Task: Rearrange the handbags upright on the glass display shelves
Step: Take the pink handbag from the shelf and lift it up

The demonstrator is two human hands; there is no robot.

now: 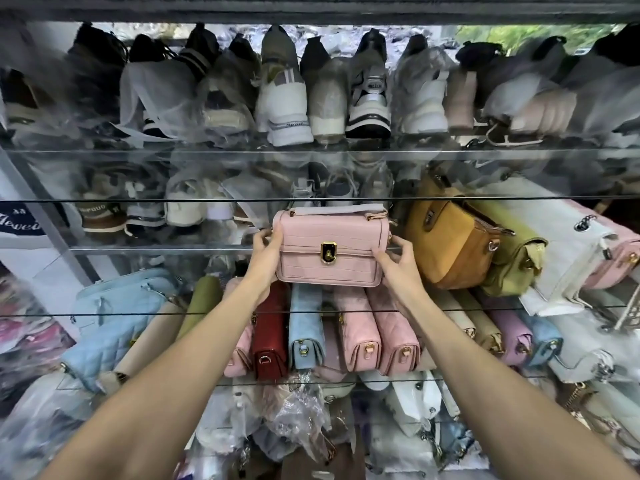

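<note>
A pink handbag [332,247] with a gold clasp stands upright, front facing me, at the edge of a glass shelf [156,250]. My left hand [265,252] grips its left side and my right hand [398,263] grips its lower right corner. To its right on the same shelf a mustard bag [450,233] and an olive-yellow bag [516,258] lean over. Below, on another glass shelf [485,377], a row of bags stands end-on: dark red [270,337], light blue [306,334] and two quilted pink ones [377,334].
Sneakers wrapped in plastic fill the top shelf [287,98] and the back left of the middle shelf. A white bag [568,258] and a pink chain bag [620,251] lie at the right. A big light-blue quilted bag [114,323] sits low left. Plastic-wrapped bags crowd the bottom.
</note>
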